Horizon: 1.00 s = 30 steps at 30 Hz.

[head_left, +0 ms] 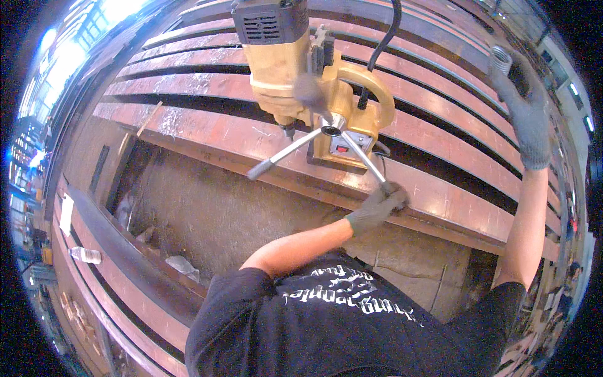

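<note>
A yellow magnetic drill (pixel 276 75) with a dark motor housing stands on a reddish-brown steel beam (pixel 440 195). My left hand (pixel 379 206), in a dark grey work glove, is closed round the end of one spoke of its feed handle (pixel 367 158). Another spoke (pixel 282 154) points down to the left, with a grey grip at its end. Below the motor, the drill's tip (pixel 289 132) is above the beam. Raised at the far right, my gloved right hand (pixel 526 103) grips a ribbed pale cylinder (pixel 500 61), whose kind I cannot make out.
Several parallel steel beams (pixel 207 83) lie beyond, with dark gaps between them and metal shavings at the left. A black cable (pixel 388 38) rises from the drill. More beams lie at the lower left, carrying a bottle (pixel 85 255). Brown floor (pixel 213 188) shows between.
</note>
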Available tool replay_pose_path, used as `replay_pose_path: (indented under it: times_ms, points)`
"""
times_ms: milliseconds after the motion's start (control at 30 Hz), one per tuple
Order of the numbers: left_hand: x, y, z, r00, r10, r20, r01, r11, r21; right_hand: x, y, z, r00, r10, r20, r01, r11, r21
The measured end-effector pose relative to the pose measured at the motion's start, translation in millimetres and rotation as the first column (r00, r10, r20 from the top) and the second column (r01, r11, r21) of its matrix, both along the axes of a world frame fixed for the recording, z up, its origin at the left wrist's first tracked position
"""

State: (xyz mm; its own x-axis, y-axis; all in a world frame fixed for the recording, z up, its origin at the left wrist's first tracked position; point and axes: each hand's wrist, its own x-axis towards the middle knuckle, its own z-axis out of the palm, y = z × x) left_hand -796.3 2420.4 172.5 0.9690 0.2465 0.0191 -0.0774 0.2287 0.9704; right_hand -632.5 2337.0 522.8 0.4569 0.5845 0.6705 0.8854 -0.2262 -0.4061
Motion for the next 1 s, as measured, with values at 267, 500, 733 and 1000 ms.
replay_pose_path:
  times_ms: [267,500,733,1000]
  points:
    - [3,-32,139,0.963,-0.012,0.271,0.22,0.617,-0.755,27,-30,-10,0.99,-0.137,-0.018,0.137,0.99,-0.025]
    - [13,-29,94,0.963,-0.031,0.267,0.19,0.78,-0.596,27,-17,-15,0.999,-0.044,0.012,0.044,0.999,-0.013]
    - [-42,43,-66,0.956,0.283,-0.081,-0.214,0.858,0.467,10,-5,-12,0.993,0.078,-0.09,-0.072,0.995,0.067]
    - [-204,210,33,0.733,0.68,-0.035,-0.037,0.092,0.995,22,6,-25,0.973,0.187,-0.138,-0.18,0.982,0.063]
